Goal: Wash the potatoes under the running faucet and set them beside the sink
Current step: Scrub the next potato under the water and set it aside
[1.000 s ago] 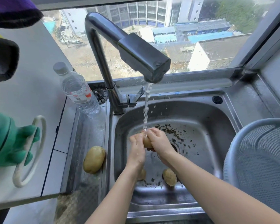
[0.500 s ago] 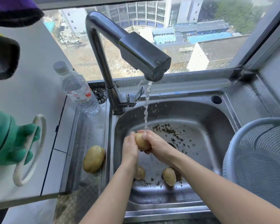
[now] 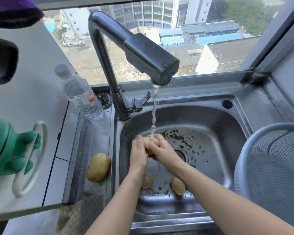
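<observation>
Water runs from the dark faucet (image 3: 153, 60) into the steel sink (image 3: 227, 126). Under the stream I hold a small yellow potato (image 3: 150, 141) between both hands. My left hand (image 3: 138, 155) presses its left side and my right hand (image 3: 161, 148) wraps around it from the right. Two more potatoes lie on the sink floor near the front, one (image 3: 147, 182) partly hidden by my left forearm, the other (image 3: 177, 185) beside my right forearm. A larger potato (image 3: 98, 167) rests on the steel ledge left of the sink.
A plastic water bottle (image 3: 80, 95) stands on the ledge behind the large potato. A grey mesh colander (image 3: 277, 167) sits at the sink's right edge. Green gloves on a white ring (image 3: 15, 150) hang at left. Dark scraps lie around the drain (image 3: 182, 154).
My hands have kept turning the potato under the stream, shifting it slightly left and back. The other potatoes have not moved.
</observation>
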